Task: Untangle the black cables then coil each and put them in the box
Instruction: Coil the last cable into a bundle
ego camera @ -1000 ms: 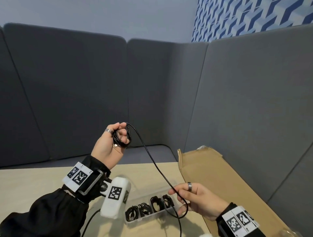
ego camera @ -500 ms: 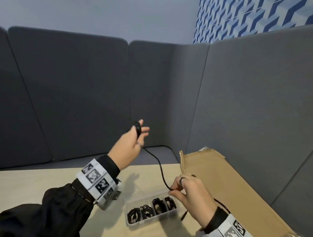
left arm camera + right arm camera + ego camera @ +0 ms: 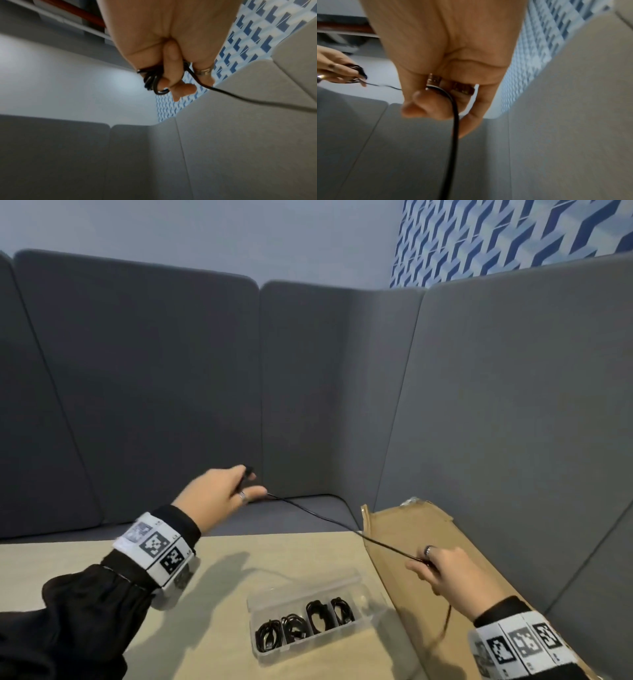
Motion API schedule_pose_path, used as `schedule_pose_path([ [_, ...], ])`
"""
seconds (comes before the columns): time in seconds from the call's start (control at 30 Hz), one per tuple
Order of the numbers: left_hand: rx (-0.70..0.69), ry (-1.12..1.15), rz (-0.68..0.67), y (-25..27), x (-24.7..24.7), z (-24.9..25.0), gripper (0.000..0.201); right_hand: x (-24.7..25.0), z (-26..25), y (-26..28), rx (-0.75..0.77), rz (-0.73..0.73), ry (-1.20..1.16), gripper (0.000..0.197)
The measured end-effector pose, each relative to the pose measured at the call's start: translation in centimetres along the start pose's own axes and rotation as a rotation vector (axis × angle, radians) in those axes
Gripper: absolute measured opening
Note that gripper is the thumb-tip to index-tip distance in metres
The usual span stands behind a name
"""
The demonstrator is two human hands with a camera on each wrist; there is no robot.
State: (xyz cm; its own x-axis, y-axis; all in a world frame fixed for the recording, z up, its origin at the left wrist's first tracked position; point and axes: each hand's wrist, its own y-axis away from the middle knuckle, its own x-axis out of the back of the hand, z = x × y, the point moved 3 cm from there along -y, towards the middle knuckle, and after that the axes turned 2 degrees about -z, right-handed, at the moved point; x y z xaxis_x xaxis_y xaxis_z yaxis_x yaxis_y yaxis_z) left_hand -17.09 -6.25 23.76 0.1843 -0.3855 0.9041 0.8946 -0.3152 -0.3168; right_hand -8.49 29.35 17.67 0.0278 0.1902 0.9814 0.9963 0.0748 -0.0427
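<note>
My left hand (image 3: 233,491) is raised over the far edge of the table with several loops of a black cable (image 3: 152,81) wound round its fingers. From the coil the cable (image 3: 322,517) runs taut down and right to my right hand (image 3: 442,568), which pinches it above the cardboard; the loose tail (image 3: 445,625) hangs below that hand. In the right wrist view the cable (image 3: 453,121) passes between thumb and fingers. A clear plastic box (image 3: 373,607) near the table's front holds several coiled black cables (image 3: 305,626) in separate compartments.
A flat brown cardboard sheet (image 3: 428,529) lies along the right side of the beige table (image 3: 102,549). Grey padded sofa panels (image 3: 154,388) close off the back and the right. A blue patterned wall (image 3: 513,234) rises behind them.
My left hand has turned palm down and moved forward and right with the coil. My right hand has slid right over the cardboard, and the cable between the hands has gone taut.
</note>
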Motion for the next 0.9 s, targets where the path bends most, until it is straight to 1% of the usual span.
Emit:
schedule_pose_path([
  [0.03,0.032,-0.021,0.037,0.0,0.6,-0.3,0.053,-0.4,0.7,0.2,0.000,-0.036,-0.115,0.048],
  [0.1,0.076,-0.041,0.083,0.0,1.3,-0.3,0.047,-1.1,1.2,0.6,0.026,-0.068,-0.349,0.050],
  [0.13,0.089,-0.014,0.099,0.0,1.5,-0.2,0.045,-1.1,1.0,0.9,0.029,-0.087,-0.477,0.048],
  [0.2,0.112,0.135,0.088,0.1,1.6,-0.2,0.048,-0.7,0.5,1.4,0.027,-0.097,-0.711,0.041],
  [0.27,0.111,0.350,-0.023,0.1,1.3,0.2,0.066,0.0,0.6,1.3,0.057,0.018,-0.847,0.042],
  [0.33,0.079,0.551,-0.148,0.5,0.8,1.4,0.087,0.8,0.9,1.0,0.072,0.187,-0.918,0.051],
  [0.37,0.072,0.633,-0.208,0.8,0.4,1.9,0.091,1.1,1.0,0.7,0.057,0.271,-0.948,0.045],
  [0.4,0.070,0.702,-0.286,1.1,0.0,2.6,0.089,1.5,1.0,0.4,0.035,0.360,-0.973,0.033],
  [0.43,0.060,0.753,-0.382,1.5,-0.5,3.1,0.084,2.0,1.1,0.1,-0.007,0.449,-0.984,0.028],
  [0.47,0.042,0.777,-0.488,2.0,-0.9,3.7,0.075,2.5,1.3,-0.2,-0.066,0.537,-0.982,0.030],
  [0.53,-0.041,0.782,-0.692,3.2,-1.6,5.0,0.043,3.8,1.7,-0.6,-0.158,0.695,-0.945,0.033],
  [0.57,-0.104,0.820,-0.777,3.7,-1.8,5.7,0.028,4.3,1.8,-0.7,-0.192,0.750,-0.914,0.033],
  [0.6,-0.168,0.901,-0.854,4.3,-1.9,6.6,0.022,4.8,1.8,-0.8,-0.217,0.783,-0.883,0.032],
  [0.67,-0.306,1.158,-0.948,5.1,-1.7,8.2,0.021,5.5,1.6,-1.3,-0.238,0.812,-0.782,0.030],
  [0.7,-0.373,1.309,-0.955,5.4,-1.2,9.0,0.021,5.4,1.5,-1.6,-0.243,0.793,-0.721,0.029],
  [0.73,-0.410,1.450,-0.914,5.5,-0.7,9.8,0.020,5.0,1.2,-1.9,-0.247,0.737,-0.655,0.029],
  [0.77,-0.397,1.565,-0.816,5.5,0.0,10.5,0.020,4.0,0.9,-2.3,-0.243,0.639,-0.597,0.029],
  [0.8,-0.336,1.654,-0.669,5.2,0.6,10.9,0.025,2.5,0.5,-2.7,-0.228,0.488,-0.556,0.030],
  [0.83,-0.241,1.735,-0.504,4.8,1.3,11.0,0.035,0.8,-0.1,-2.8,-0.175,0.314,-0.524,0.032],
  [0.87,-0.162,1.816,-0.338,4.4,1.6,10.9,0.045,-1.3,-1.0,-2.7,-0.096,0.131,-0.495,0.033],
  [0.9,-0.125,1.877,-0.211,3.7,1.9,10.5,0.049,-3.1,-2.3,-2.0,0.013,-0.020,-0.445,0.032],
])
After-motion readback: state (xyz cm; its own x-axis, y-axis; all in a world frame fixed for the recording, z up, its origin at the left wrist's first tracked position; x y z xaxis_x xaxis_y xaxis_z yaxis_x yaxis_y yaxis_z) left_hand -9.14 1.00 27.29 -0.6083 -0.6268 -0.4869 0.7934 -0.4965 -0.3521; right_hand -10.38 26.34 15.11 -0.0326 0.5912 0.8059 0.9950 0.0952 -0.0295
